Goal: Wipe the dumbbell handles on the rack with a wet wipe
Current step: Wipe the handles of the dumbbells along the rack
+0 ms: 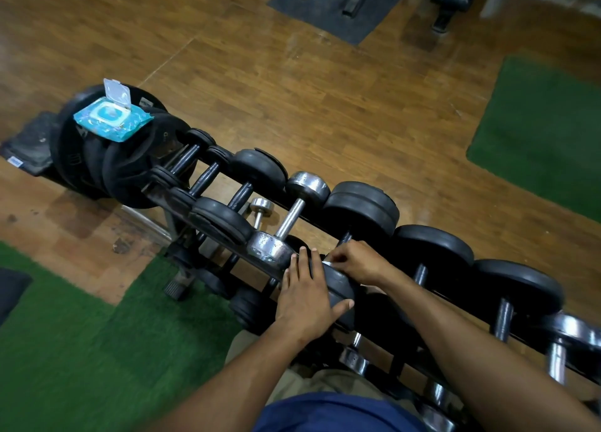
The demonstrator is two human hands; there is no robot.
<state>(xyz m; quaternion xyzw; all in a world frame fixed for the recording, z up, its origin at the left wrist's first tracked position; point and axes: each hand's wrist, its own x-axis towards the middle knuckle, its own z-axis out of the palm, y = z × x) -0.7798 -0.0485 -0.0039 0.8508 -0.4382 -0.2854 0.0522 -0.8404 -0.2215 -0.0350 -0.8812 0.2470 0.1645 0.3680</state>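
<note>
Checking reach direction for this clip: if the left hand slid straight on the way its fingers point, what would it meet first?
Probably the near chrome head of the chrome dumbbell; the left hand points its fingertips right at it, though depth is unclear.

One head-worn wide-angle view looks steeply down and forward from close above the long black metal dumbbell rack, which runs diagonally across the frame, with brown wooden floor stretching beyond
</note>
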